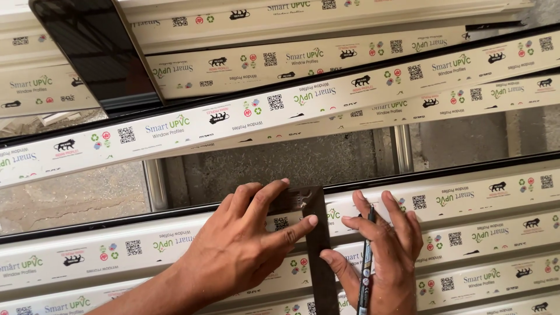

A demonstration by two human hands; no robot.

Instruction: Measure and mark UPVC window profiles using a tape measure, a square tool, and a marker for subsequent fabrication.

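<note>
My left hand presses flat on a dark metal square ruler that lies across a white plastic window profile covered in printed film. Its fingers spread over the ruler's top end near the profile's black edge. My right hand rests just right of the ruler's blade, thumb touching it, and holds a black pen between its fingers, tip pointing up the profile.
More white profiles run slantwise across the middle and top of the view. A dark glossy panel leans at the upper left. Grey concrete floor and metal legs show through the gaps between the profiles.
</note>
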